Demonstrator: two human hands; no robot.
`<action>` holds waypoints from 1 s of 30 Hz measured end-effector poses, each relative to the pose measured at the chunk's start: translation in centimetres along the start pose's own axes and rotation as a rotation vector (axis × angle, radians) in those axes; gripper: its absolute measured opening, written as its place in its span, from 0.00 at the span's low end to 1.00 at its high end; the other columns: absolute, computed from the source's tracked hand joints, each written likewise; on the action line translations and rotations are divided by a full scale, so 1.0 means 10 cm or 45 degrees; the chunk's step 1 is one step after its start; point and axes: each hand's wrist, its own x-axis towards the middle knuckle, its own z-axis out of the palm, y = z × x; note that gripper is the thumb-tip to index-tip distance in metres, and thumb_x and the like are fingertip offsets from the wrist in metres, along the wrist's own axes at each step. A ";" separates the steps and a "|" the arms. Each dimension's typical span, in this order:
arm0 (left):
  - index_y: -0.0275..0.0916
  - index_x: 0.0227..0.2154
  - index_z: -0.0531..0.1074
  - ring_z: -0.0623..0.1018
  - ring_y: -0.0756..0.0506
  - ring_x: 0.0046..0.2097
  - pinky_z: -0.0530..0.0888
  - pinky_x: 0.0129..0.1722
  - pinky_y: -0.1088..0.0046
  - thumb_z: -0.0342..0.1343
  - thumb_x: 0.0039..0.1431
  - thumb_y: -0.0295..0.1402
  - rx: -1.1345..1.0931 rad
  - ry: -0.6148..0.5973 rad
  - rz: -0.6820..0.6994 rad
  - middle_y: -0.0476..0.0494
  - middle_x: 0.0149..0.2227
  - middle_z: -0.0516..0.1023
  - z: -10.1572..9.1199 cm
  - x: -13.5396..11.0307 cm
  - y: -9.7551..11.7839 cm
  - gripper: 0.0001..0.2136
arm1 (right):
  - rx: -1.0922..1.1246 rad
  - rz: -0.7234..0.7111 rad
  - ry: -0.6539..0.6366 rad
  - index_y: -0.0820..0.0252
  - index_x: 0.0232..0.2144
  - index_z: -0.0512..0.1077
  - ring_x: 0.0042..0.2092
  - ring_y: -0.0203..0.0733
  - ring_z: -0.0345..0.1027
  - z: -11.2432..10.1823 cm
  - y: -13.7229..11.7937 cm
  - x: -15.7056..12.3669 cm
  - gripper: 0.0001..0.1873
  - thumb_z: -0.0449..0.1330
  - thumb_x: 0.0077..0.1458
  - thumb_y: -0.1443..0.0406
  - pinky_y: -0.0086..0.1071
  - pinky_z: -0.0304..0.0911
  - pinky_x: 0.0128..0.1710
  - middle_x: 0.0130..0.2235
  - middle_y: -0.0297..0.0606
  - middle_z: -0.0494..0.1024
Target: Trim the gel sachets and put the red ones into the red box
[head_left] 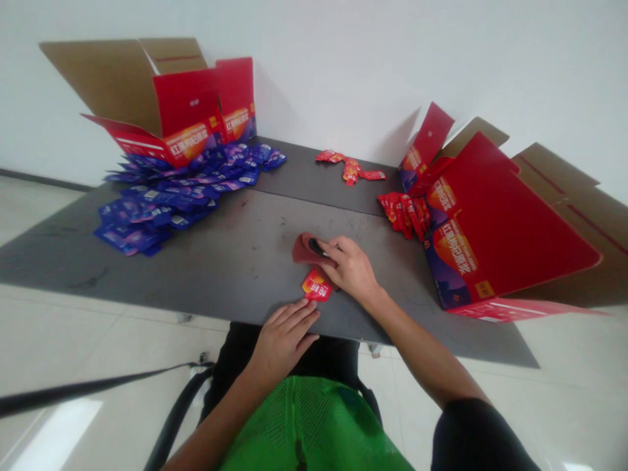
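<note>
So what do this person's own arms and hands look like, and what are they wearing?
The left hand and right hand are bare, with no gloves, and the forearms are uncovered. A short black sleeve shows on the right arm. A green mesh vest covers the chest, over dark clothing.

Looks like a bare packing room to me: white walls (pixel 392 59), tile floor (pixel 63 327), a gray work table (pixel 206 261), open red cartons (pixel 186 104), and heaps of foil sachets (pixel 157 196).
</note>
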 end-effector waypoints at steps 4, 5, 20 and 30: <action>0.39 0.54 0.76 0.79 0.38 0.55 0.73 0.58 0.54 0.59 0.66 0.37 0.020 0.008 -0.039 0.39 0.54 0.80 0.00 0.00 -0.01 0.16 | 0.104 -0.221 -0.215 0.51 0.59 0.72 0.46 0.45 0.68 0.15 -0.38 -0.22 0.20 0.59 0.66 0.61 0.37 0.67 0.45 0.47 0.41 0.76; 0.39 0.54 0.76 0.79 0.38 0.55 0.73 0.58 0.55 0.59 0.67 0.37 0.015 0.000 -0.043 0.39 0.55 0.80 0.00 0.00 -0.01 0.16 | 0.119 -0.211 -0.225 0.52 0.58 0.73 0.46 0.44 0.68 0.20 -0.37 -0.25 0.20 0.59 0.66 0.61 0.37 0.67 0.45 0.46 0.41 0.76; 0.42 0.56 0.73 0.76 0.40 0.54 0.73 0.54 0.58 0.53 0.71 0.39 -0.067 -0.034 -0.115 0.41 0.52 0.80 -0.21 0.34 0.01 0.16 | -0.149 0.295 0.302 0.56 0.57 0.74 0.43 0.47 0.68 -0.02 0.71 0.09 0.19 0.56 0.67 0.59 0.36 0.66 0.42 0.43 0.43 0.75; 0.36 0.58 0.70 0.73 0.34 0.51 0.73 0.48 0.56 0.62 0.61 0.50 0.293 -0.070 -0.459 0.32 0.52 0.74 0.07 0.94 0.06 0.29 | -0.045 0.335 0.173 0.53 0.57 0.75 0.43 0.44 0.70 0.02 0.90 -0.11 0.19 0.58 0.66 0.58 0.34 0.66 0.41 0.41 0.41 0.75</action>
